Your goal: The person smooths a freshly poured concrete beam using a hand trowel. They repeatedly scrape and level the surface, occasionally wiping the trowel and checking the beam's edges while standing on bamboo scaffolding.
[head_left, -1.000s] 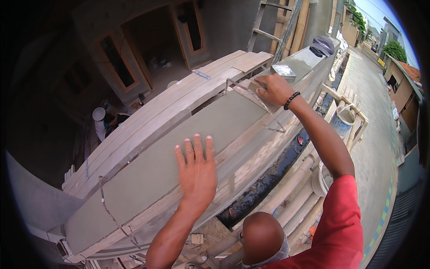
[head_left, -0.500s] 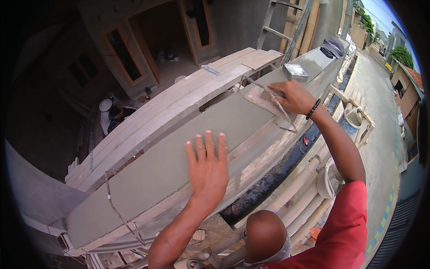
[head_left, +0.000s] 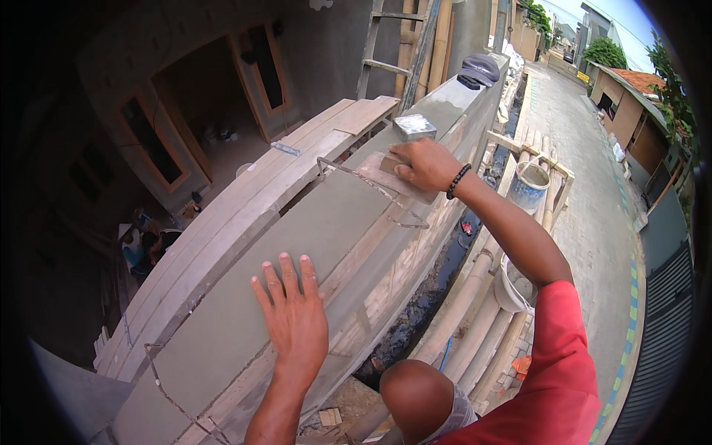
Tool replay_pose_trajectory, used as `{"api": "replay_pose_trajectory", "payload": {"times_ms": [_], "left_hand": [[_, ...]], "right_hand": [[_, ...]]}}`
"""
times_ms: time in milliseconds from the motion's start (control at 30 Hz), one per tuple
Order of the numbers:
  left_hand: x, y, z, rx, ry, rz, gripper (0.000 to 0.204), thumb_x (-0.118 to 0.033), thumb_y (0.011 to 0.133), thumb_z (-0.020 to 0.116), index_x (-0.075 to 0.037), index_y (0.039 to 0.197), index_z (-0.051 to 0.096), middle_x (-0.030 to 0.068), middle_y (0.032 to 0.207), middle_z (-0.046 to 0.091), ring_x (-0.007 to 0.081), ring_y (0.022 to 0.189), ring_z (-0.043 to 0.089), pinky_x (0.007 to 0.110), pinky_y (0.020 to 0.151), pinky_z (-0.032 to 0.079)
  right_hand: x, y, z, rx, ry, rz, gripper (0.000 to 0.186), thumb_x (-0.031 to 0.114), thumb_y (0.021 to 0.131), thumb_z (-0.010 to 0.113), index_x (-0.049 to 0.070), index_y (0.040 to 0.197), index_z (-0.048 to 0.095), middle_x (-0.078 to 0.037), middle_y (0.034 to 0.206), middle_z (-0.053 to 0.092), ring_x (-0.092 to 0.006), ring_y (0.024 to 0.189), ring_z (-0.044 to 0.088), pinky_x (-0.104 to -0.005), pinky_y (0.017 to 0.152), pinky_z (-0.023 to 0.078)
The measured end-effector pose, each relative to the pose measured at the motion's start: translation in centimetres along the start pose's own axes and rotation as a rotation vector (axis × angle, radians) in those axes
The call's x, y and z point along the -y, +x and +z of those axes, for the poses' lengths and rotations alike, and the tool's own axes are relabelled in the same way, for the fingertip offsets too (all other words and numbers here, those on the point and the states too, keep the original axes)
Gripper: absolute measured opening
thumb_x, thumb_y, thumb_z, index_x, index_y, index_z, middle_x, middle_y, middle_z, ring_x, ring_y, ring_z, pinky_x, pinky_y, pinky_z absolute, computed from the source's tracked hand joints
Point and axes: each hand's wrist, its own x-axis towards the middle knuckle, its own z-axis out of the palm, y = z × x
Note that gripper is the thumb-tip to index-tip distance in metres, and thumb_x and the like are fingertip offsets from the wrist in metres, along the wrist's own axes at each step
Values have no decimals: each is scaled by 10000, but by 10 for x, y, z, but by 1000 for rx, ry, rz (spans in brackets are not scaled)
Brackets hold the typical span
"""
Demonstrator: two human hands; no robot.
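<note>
My left hand [head_left: 293, 319] lies open, fingers spread, on a long strip of grey smooth plaster [head_left: 222, 326] atop the wall. Farther along, my right hand [head_left: 423, 167] grips the handle of a flat float [head_left: 404, 189], which lies near a bent metal bar [head_left: 348, 172] spanning the strip; the float's underside is hidden. Just beyond that hand sits a shiny square metal block [head_left: 414, 127], and a dark cap [head_left: 478, 70] rests at the wall's far end. A second bent bar [head_left: 152, 371] crosses near the lower left.
Weathered planks [head_left: 208, 237] run left of the strip; a ladder [head_left: 389, 63] leans behind. A person [head_left: 148, 245] is low in the shaded yard. Right are bamboo scaffolding [head_left: 475, 334], two buckets [head_left: 528, 187] [head_left: 510, 293], a dark drain [head_left: 411, 311] and a paved lane [head_left: 586, 200].
My right hand and float have shifted slightly along the strip beside the bar. The view has swung, carrying the scene leftward in the picture. My left hand stays spread on the plaster.
</note>
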Motion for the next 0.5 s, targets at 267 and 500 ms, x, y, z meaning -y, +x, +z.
{"api": "replay_pose_trajectory", "payload": {"times_ms": [267, 500], "left_hand": [[7, -3, 1, -24, -33, -6, 620, -250, 912, 671, -43, 1454, 454, 235, 1497, 421, 459, 1397, 359, 627, 1173, 175], [2, -5, -3, -17, -48, 2, 633, -279, 894, 693, -55, 1444, 471, 219, 1507, 416, 454, 1405, 348, 634, 1171, 171]], "right_hand": [[25, 15, 22, 42, 110, -192, 359, 196, 831, 649, 5, 1132, 693, -268, 930, 695, -425, 919, 671, -490, 872, 526], [-27, 25, 20, -47, -78, 147, 304, 220, 831, 652, 35, 1067, 701, -245, 953, 702, -420, 914, 675, -489, 855, 543]]}}
